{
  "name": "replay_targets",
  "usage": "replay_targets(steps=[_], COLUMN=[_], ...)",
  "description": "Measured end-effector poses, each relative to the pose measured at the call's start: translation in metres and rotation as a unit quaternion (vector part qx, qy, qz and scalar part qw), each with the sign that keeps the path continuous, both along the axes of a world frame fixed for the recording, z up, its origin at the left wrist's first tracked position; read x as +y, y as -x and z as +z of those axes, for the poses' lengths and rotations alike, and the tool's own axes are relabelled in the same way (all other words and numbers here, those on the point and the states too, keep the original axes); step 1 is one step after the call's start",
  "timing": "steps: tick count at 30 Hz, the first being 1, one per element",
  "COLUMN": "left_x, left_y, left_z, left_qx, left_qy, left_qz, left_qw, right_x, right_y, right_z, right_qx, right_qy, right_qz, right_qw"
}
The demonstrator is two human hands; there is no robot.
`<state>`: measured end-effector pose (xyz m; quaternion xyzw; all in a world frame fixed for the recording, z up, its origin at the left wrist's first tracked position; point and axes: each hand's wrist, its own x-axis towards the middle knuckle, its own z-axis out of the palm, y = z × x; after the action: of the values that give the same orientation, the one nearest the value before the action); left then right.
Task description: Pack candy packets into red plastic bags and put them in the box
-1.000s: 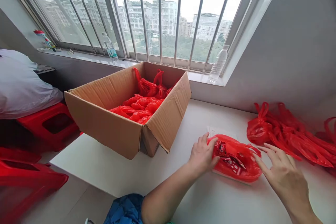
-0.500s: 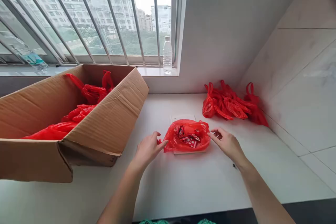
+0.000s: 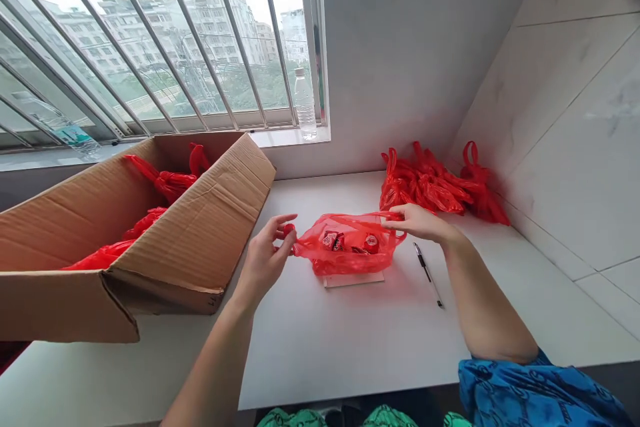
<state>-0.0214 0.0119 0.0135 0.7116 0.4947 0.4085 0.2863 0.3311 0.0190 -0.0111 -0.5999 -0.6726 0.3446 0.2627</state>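
A thin red plastic bag (image 3: 350, 263) stands between my hands with its mouth stretched wide. Inside it lie several small red wrapped packets (image 3: 334, 240). My left hand (image 3: 265, 255) grips the bag's left handle, pulling it out to the side. My right hand (image 3: 411, 219) pinches the handle on the right. Under the bag, a flat pale slab (image 3: 353, 281) shows only along its front edge.
A large cardboard box (image 3: 193, 227) with red bags (image 3: 173, 185) inside stands at the left. Several tied red bags (image 3: 435, 183) lie by the back wall. A pen (image 3: 427, 273) rests right of the bag. A water bottle (image 3: 304, 105) stands on the sill.
Both hands have taken hold of the bag's handles and pulled them up and apart. The bag's mouth has risen. The pen, earlier mostly behind my right arm, now shows fully.
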Motion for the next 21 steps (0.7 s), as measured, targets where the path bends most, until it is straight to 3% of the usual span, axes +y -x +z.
replay_targets(steps=[2, 5, 11, 14, 17, 19, 21], left_x=[0.01, 0.024, 0.044, 0.049, 0.049, 0.047, 0.045], left_y=[-0.006, -0.014, -0.02, -0.02, -0.021, -0.023, -0.025], left_z=[0.014, 0.035, 0.054, 0.055, 0.054, 0.053, 0.052], left_qx=[-0.096, -0.169, -0.213, -0.217, -0.204, -0.182, -0.165], left_qy=[-0.048, -0.112, -0.182, -0.202, -0.226, -0.243, -0.263], left_qz=[0.009, 0.023, 0.044, 0.045, 0.053, 0.064, 0.069], left_qw=[0.994, 0.979, 0.959, 0.954, 0.951, 0.951, 0.948], right_x=[0.0, -0.002, -0.001, -0.006, -0.018, -0.027, -0.033], right_y=[0.0, 0.003, -0.003, -0.011, -0.017, -0.017, -0.011], right_z=[0.018, 0.037, 0.042, 0.043, 0.045, 0.047, 0.05], right_qx=[0.086, 0.219, 0.321, 0.274, 0.129, 0.031, 0.011], right_qy=[-0.018, -0.035, -0.085, -0.101, -0.092, -0.097, -0.121], right_qz=[0.005, -0.001, -0.064, -0.087, -0.124, -0.161, -0.173], right_qw=[0.996, 0.975, 0.941, 0.952, 0.98, 0.982, 0.978])
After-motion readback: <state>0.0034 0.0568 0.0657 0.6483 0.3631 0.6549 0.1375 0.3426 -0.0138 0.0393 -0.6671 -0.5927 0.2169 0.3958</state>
